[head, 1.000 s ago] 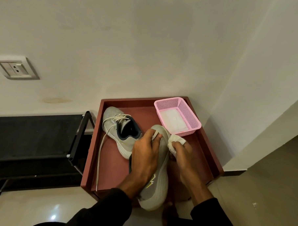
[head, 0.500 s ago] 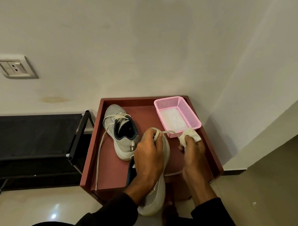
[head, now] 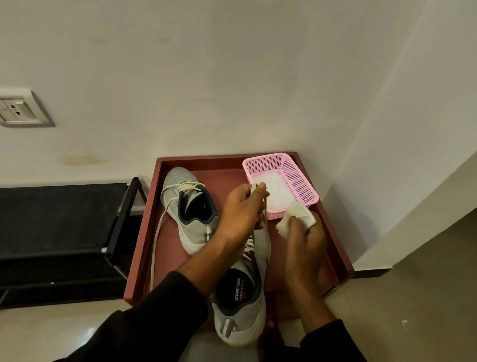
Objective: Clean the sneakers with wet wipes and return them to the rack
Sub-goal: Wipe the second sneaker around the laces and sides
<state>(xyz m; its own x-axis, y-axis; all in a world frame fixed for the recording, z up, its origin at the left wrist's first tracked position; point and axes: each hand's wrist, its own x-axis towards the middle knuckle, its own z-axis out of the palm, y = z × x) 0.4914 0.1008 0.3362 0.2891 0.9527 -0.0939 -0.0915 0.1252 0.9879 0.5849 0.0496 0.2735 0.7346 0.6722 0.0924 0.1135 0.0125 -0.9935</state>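
Two grey sneakers with dark collars are on a dark red tray-top stand (head: 147, 229). One sneaker (head: 188, 208) lies at the back left, its long lace trailing down the tray. The other sneaker (head: 241, 298) sits upright near the front edge, heel toward me. My left hand (head: 240, 211) pinches that shoe's lace (head: 264, 209) and holds it up taut. My right hand (head: 304, 238) grips a crumpled white wet wipe (head: 296, 219) right beside the lace.
A pink mesh basket (head: 303, 183) with white wipes inside stands at the tray's back right corner. A black shoe rack (head: 52, 227) stands to the left against the wall. A wall socket (head: 16, 109) is at upper left. Walls close off the back and right.
The near sneaker has come down from its tilted position to sit upright. My left hand has shifted from gripping its toe to lifting the lace. My right hand and wipe moved off the shoe.
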